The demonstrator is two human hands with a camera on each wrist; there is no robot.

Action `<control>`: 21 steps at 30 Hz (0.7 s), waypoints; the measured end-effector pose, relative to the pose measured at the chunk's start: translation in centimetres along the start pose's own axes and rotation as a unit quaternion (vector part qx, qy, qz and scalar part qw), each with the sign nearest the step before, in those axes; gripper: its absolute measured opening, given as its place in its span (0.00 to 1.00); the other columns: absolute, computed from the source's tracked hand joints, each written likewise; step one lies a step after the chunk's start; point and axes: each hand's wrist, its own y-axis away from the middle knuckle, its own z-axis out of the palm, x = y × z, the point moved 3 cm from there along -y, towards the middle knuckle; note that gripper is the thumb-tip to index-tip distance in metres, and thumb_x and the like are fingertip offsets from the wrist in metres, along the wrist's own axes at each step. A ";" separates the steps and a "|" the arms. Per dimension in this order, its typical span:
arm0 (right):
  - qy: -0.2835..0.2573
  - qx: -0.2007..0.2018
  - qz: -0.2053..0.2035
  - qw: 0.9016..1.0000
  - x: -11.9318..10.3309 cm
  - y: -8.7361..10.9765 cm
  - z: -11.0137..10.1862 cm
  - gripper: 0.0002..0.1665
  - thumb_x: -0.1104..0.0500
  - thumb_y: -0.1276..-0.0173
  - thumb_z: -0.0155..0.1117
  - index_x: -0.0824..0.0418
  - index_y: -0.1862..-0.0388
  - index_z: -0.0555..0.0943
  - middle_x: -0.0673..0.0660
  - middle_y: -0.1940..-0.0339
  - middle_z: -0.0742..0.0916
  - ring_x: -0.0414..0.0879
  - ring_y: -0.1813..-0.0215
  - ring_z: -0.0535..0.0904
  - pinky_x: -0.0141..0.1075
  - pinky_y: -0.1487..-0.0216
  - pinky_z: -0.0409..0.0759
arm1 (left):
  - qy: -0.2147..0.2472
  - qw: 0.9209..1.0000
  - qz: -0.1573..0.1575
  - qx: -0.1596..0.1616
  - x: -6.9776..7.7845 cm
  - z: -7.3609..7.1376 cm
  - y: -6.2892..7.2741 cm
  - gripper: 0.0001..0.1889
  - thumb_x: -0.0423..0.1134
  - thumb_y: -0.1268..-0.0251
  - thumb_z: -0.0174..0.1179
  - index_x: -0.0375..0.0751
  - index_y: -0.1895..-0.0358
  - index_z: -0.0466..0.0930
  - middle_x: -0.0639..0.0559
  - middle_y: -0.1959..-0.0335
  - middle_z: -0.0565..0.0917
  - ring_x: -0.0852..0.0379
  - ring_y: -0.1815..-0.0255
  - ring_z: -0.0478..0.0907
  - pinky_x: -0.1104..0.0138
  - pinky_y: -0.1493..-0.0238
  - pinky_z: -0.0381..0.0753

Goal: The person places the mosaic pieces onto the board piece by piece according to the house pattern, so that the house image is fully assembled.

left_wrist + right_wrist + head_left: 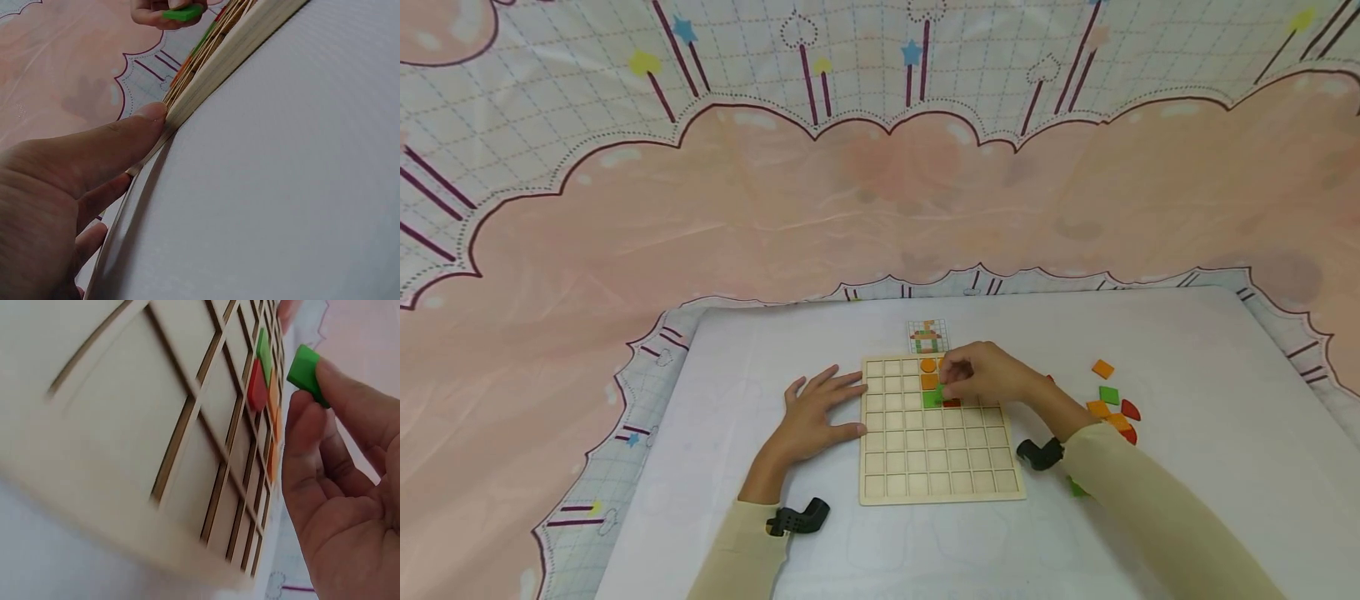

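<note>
A wooden grid board [940, 462] with square cells lies on the white table. My left hand [811, 417] is at its left side, fingers spread, with thumb and fingertips against the edge. Between thumb and fingers my right hand [988, 372] pinches a small green square tile [306, 367], held over the upper part of the board. Near it, cells hold an orange round piece [928, 365], an orange square [929, 382], a green tile [932, 399] and a red piece [257, 387] with a curved side. The right hand hides some upper right cells in the head view.
Beyond the board's far edge lies a small card [928, 336] with a coloured grid picture. Loose pieces are scattered right of the board, among them an orange square [1102, 369], a green square [1108, 395] and a red curved piece [1130, 409]. The right forearm covers part of this group.
</note>
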 end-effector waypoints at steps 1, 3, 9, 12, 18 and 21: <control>0.001 0.000 0.002 1.000 -0.2 -0.1 0.2 0.06 0.59 0.36 0.75 0.54 0.63 0.85 0.49 0.66 0.86 0.45 0.62 0.80 0.33 0.57 0.81 | 0.000 1.000 0.000 0.000 0.0 0.0 0.0 0.35 0.55 0.43 0.73 0.53 0.30 0.78 0.55 0.24 0.72 0.44 0.16 0.53 0.33 0.25 0.36; 0.009 0.002 0.004 1.000 -0.5 -0.4 0.5 0.05 0.59 0.35 0.74 0.53 0.62 0.85 0.48 0.66 0.85 0.44 0.61 0.80 0.34 0.57 0.80 | -0.001 1.000 0.001 0.000 -0.1 0.0 0.0 0.35 0.55 0.43 0.73 0.53 0.30 0.78 0.55 0.24 0.72 0.44 0.16 0.53 0.34 0.25 0.36; 0.012 0.015 0.009 1.000 -1.1 -1.1 1.5 0.03 0.58 0.34 0.74 0.51 0.63 0.87 0.47 0.68 0.86 0.43 0.62 0.81 0.37 0.58 0.81 | -0.002 1.000 0.003 0.001 -0.1 0.0 0.1 0.35 0.55 0.43 0.73 0.54 0.31 0.78 0.56 0.24 0.72 0.44 0.16 0.53 0.34 0.25 0.36; 0.008 0.022 0.006 1.000 -1.2 -1.3 1.9 0.02 0.56 0.34 0.74 0.51 0.64 0.88 0.47 0.69 0.87 0.43 0.64 0.81 0.36 0.59 0.81 | -0.004 1.000 0.003 0.001 -0.1 0.0 0.1 0.35 0.55 0.43 0.73 0.54 0.31 0.78 0.56 0.24 0.72 0.44 0.16 0.53 0.34 0.25 0.37; 0.017 0.030 0.002 0.999 -1.3 -1.9 2.6 0.02 0.55 0.34 0.74 0.50 0.63 0.88 0.45 0.69 0.87 0.42 0.64 0.81 0.35 0.59 0.80 | -0.007 1.000 0.000 -0.001 -0.1 0.1 0.0 0.35 0.56 0.43 0.72 0.54 0.30 0.78 0.56 0.24 0.72 0.45 0.16 0.53 0.34 0.25 0.37; 0.022 0.034 0.004 0.999 -1.4 -2.1 2.8 0.03 0.56 0.34 0.75 0.50 0.63 0.88 0.45 0.69 0.87 0.41 0.64 0.82 0.35 0.58 0.81 | -0.007 1.000 -0.002 -0.003 -0.1 0.1 0.0 0.35 0.56 0.42 0.72 0.54 0.30 0.78 0.56 0.24 0.72 0.45 0.16 0.53 0.34 0.25 0.37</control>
